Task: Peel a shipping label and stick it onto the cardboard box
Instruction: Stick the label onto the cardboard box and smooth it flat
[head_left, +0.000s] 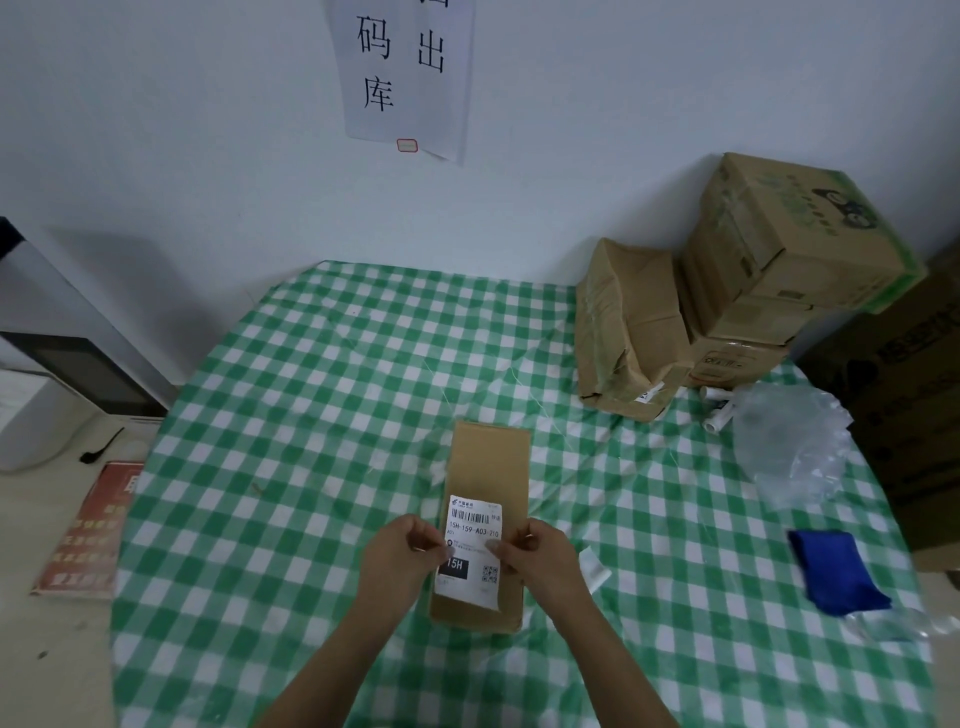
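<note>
- Your left hand (402, 556) and right hand (540, 553) each pinch a side edge of the shipping label (471, 551), over the cardboard box (488, 519) on the desk (311, 415).
- Lower it crooked and it wrinkles or overhangs.
- Loose strip (593, 566) beside the box could snag the adhesive.

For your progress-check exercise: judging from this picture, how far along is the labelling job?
Done: the shipping label already lies over the cardboard box. In hand: the left hand and right hand pinch its side edges. Left: pressing it flat and letting go; whether it has stuck is unclear.
</note>
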